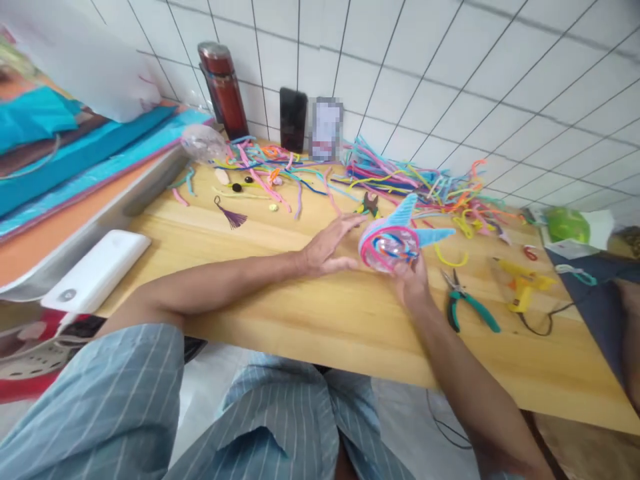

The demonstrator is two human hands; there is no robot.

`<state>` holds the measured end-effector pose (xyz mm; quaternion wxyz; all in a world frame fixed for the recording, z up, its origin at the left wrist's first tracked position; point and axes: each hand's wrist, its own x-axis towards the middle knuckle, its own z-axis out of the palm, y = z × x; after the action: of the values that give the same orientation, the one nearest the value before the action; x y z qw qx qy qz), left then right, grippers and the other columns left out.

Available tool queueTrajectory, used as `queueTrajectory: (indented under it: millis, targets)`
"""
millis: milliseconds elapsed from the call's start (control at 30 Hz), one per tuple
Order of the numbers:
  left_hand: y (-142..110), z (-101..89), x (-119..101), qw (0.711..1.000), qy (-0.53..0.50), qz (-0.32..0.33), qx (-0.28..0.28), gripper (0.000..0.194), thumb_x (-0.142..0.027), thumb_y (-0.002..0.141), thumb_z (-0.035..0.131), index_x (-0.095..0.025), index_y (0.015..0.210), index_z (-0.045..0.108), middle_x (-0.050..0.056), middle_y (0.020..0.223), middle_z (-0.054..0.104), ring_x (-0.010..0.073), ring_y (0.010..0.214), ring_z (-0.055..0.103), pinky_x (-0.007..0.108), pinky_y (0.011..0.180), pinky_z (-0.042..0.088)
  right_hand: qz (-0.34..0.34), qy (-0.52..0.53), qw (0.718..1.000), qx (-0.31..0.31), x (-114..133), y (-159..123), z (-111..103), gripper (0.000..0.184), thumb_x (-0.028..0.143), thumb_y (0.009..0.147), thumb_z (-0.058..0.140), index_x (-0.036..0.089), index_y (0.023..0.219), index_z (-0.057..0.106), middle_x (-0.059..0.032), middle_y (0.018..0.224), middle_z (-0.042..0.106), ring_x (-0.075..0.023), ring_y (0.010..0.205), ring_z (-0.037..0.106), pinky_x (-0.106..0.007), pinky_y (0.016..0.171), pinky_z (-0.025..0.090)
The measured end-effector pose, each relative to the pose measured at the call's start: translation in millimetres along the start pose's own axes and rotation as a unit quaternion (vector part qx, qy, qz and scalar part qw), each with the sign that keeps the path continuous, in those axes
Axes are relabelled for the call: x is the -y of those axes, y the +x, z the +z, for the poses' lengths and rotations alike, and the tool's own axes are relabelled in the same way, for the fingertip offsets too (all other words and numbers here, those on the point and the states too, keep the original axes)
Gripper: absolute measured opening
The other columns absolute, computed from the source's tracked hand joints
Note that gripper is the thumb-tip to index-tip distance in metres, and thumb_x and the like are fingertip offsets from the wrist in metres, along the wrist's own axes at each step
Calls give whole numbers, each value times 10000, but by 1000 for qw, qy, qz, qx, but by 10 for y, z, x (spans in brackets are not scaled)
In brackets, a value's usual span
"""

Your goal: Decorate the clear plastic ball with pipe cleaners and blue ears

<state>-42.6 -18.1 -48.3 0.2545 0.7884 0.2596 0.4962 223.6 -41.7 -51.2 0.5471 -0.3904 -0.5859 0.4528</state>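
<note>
While the white power bank [97, 270] sits at the left of the wooden table [300, 313], a purple tassel [231, 215] lies farther in. Your left hand [325, 250] has its fingers spread just beside the craft piece [393, 243], and its grip is empty. That piece, with its pink rim and light-blue points, is raised over the table, its rim pinched between the thumb and fingers of your right hand [413, 283]. A light, firm pinch on the rim should hold it well; squeezing harder may bend it. Bring your left fingertips to the opposite side of the rim to steady it, clear of the soft points. To the right, the teal-handled pliers [470, 307] lie open near your wrist, so mind their tips; the yellow glue gun [523, 287] lies beyond.
</note>
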Motion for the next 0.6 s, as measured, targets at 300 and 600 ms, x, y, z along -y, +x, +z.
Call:
queueTrajectory:
  millis: [300, 600]
  targets:
    - [521, -482, -68, 961, 57, -234, -133, 381, -430, 1173, 437, -221, 907, 612, -8, 690, 641, 141, 625, 586, 274, 667, 511, -32, 76, 996, -46, 427, 563, -198, 533, 703, 808, 872, 337, 1184, 778, -35, 1317, 831, -297, 1282, 780, -540, 1107, 667]
    - [600, -301, -147, 927, 228, -286, -85, 349, -329, 1119, 480, -217, 800, 568, 11, 758, 681, 164, 737, 617, 279, 735, 481, -49, 32, 998, -32, 309, 920, -8, 643, 728, 802, 868, 315, 1270, 710, -38, 1341, 816, -278, 1300, 766, -526, 1140, 639]
